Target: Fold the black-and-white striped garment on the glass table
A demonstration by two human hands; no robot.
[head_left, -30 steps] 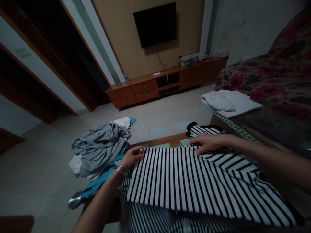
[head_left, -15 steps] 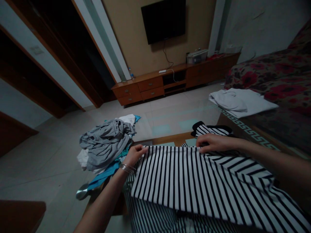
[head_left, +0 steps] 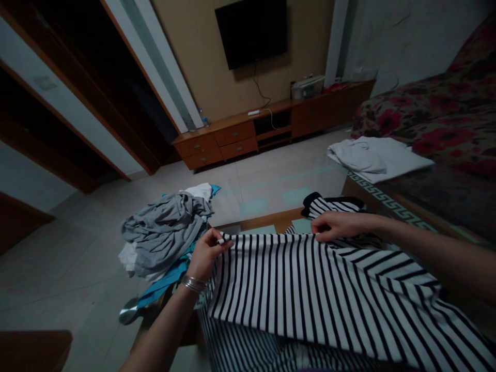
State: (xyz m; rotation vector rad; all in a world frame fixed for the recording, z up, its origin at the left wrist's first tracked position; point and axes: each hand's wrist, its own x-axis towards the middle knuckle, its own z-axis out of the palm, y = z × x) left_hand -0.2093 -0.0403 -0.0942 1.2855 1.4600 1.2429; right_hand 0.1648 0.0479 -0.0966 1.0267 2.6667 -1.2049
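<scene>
A black-and-white striped garment [head_left: 310, 289] is spread across the low table in front of me. My left hand [head_left: 205, 253], a bangle on its wrist, pinches the garment's far left corner. My right hand [head_left: 337, 226] grips the far edge further right, beside a bunched striped part with black trim [head_left: 329, 204]. The cloth's top edge runs taut between both hands.
A heap of grey, white and blue clothes [head_left: 163, 232] lies left of the striped garment. Folded white cloth [head_left: 375, 157] rests on the table's far right corner, next to a floral sofa [head_left: 434, 119]. A wooden TV cabinet [head_left: 263, 126] stands across the tiled floor.
Both hands have gone from lying flat on the garment's far edge to pinching it and lifting it slightly. The view shifted a little.
</scene>
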